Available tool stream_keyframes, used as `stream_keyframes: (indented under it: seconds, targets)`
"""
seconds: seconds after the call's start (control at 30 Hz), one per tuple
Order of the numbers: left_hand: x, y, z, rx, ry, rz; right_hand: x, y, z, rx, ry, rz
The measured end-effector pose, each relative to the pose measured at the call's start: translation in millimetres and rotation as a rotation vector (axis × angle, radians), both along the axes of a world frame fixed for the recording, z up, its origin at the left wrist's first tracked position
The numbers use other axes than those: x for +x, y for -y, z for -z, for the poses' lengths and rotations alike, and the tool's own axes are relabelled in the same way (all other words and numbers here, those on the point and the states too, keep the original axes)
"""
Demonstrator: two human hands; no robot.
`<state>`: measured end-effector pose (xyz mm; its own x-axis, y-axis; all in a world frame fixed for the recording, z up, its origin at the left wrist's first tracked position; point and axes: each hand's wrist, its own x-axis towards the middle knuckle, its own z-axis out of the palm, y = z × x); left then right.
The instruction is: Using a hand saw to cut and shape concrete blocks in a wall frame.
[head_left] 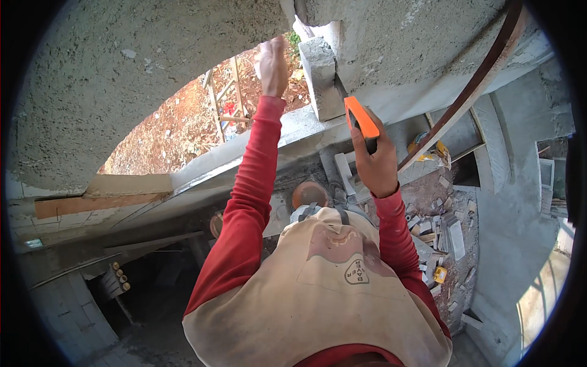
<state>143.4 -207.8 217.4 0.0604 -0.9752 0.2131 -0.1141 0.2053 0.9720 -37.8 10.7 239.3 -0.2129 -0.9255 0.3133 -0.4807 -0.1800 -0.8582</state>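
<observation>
My right hand (376, 160) is closed round the orange and black handle of what looks like a handsaw (362, 117). Its narrow dark blade shows nearly edge-on, running up along the right side of a grey block (322, 79). That block stands upright on the sill (299, 125) of a wall opening, close under the rough plaster. My left hand (273, 68) is raised in front of the opening, to the left of the block and apart from it. Motion blurs its fingers, and a whitish patch shows at its edge; whether it holds anything is unclear.
Rough grey plaster (92, 79) surrounds the opening. A brown curved strip (468, 92) crosses at upper right. Beyond the sill lie reddish ground (177, 131) and a wooden frame (215, 104). Below right, rubble and offcuts (449, 235) cover the floor near a yellow container (439, 274).
</observation>
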Motion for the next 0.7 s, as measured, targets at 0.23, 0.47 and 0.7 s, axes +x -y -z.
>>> stream_keyframes:
  seconds: [0.23,0.47,0.7]
  targets:
    - [-64.4,-3.1,41.4,-0.448,-0.095,-0.243,5.9,21.1,20.4,-0.064,0.025,-0.096]
    - [-62.0,2.0,55.1,-0.511,-0.125,-0.280,0.0,-68.9,-2.4,0.024,0.045,-0.073]
    - [-70.1,-0.5,50.0,-0.483,-0.120,-0.282,2.9,14.8,22.4,0.042,-0.032,-0.052]
